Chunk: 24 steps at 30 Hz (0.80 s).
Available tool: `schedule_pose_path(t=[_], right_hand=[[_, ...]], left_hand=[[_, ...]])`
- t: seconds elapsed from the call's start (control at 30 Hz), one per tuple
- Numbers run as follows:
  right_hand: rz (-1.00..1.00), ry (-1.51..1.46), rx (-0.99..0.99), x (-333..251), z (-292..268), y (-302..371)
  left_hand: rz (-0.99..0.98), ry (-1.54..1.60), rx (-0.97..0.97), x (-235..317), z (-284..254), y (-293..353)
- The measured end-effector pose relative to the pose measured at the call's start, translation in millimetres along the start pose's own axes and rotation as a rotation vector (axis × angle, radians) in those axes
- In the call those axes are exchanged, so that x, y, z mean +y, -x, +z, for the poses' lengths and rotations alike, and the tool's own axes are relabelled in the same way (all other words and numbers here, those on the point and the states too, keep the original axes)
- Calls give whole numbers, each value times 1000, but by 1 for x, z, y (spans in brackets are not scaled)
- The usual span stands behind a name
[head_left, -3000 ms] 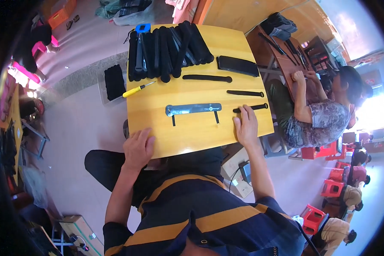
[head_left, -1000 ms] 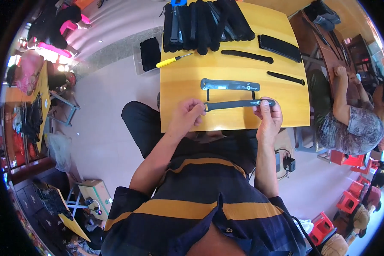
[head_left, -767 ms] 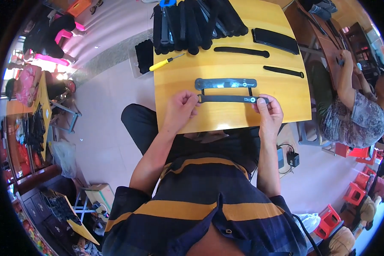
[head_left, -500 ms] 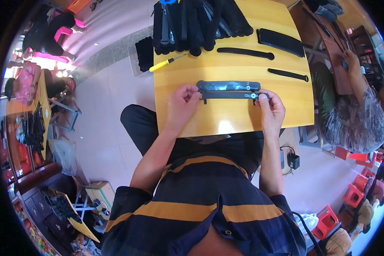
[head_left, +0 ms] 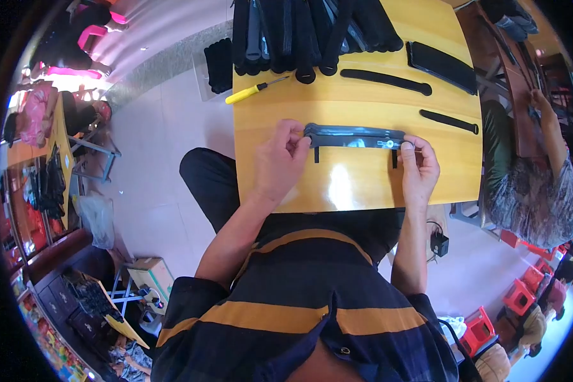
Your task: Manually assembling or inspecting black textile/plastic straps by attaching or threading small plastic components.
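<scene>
Black fastening strap (head_left: 351, 141) just moved up! Left hand (head_left: 282, 158), right hand (head_left: 420, 167) pinched its ends; lengthwise, it now overlapped glossy strap (head_left: 358, 130).

Head-worn fisheye view, facing down, near the tabletop (head_left: 379, 184)

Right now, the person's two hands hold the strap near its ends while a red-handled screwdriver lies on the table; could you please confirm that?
Not quite: the screwdriver has a yellow handle, as the head view shows. The left hand and right hand do hold the strap as described.
</scene>
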State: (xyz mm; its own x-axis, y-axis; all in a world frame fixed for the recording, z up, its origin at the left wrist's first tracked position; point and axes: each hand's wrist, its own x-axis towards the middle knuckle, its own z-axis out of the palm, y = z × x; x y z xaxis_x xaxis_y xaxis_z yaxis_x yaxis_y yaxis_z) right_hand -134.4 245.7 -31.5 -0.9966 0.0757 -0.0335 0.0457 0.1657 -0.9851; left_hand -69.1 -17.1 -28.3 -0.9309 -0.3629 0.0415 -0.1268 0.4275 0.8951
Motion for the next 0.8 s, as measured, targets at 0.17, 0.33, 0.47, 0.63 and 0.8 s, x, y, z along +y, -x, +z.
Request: schedule_pose_path(t=[0.17,0.33,0.47,0.63,0.8], right_hand=[[15,7,1,2,1,-2],[26,15,-2,5,0,-3],[15,77,-5,7,-1,-4],[26,106,-6,7,-1,-6],[40,169,-8,7,-2,-5]], left_hand=[[-18,0,-29,1,-1,-4],[-60,-9,-56,5,-4,-6],[-42,-18,-63,4,-3,-7],[-35,-39,-61,4,-2,-10],[-64,-50,-86,5,-4,-10]])
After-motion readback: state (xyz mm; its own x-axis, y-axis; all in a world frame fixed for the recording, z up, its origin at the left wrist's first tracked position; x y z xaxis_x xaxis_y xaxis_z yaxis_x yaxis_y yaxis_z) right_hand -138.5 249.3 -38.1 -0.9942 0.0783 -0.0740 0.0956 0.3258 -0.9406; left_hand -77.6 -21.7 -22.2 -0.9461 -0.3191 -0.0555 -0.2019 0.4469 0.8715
